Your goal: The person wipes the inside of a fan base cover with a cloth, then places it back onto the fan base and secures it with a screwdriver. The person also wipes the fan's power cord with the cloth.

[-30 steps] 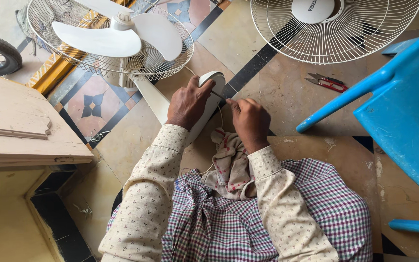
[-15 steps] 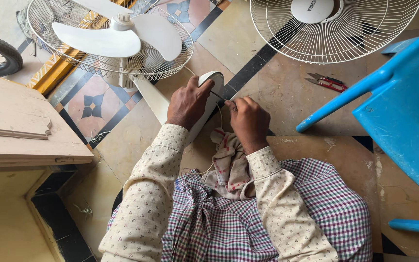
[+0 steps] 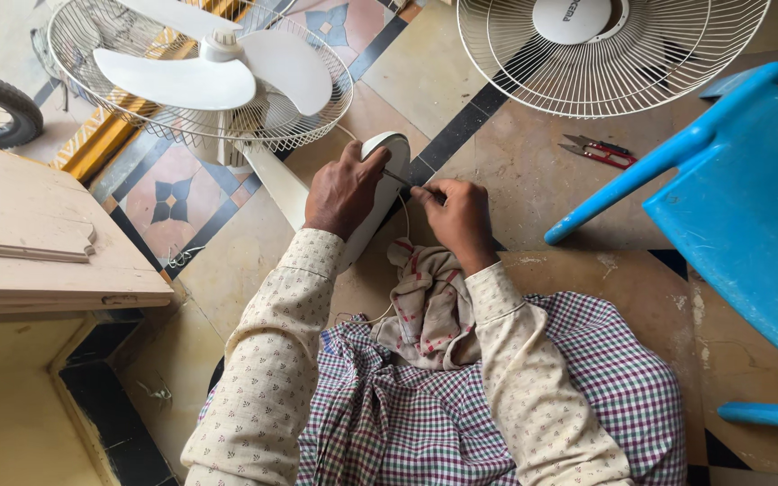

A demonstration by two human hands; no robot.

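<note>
Rag [image 3: 425,301] sits bunched in the lap just under both wrists, and right past it the left hand [image 3: 342,187] wraps the white fan base [image 3: 380,193], which runs lengthways away from the fingers toward the blades. Right hand [image 3: 456,216] pinches a thin tool [image 3: 398,177] against that base from the right; red snips [image 3: 598,150] lie further off on the floor beyond the right fingers, and the grille hub label is a plain white disc.

White fan [image 3: 218,76] and white grille [image 3: 605,54]; blue plastic chair [image 3: 749,207]; red-handled snips [image 3: 601,151]; cream sleeves [image 3: 272,360] with tiny motifs; plaid cloth [image 3: 407,432] in maroon, green and white; beige rag [image 3: 429,306] striped red.
</note>
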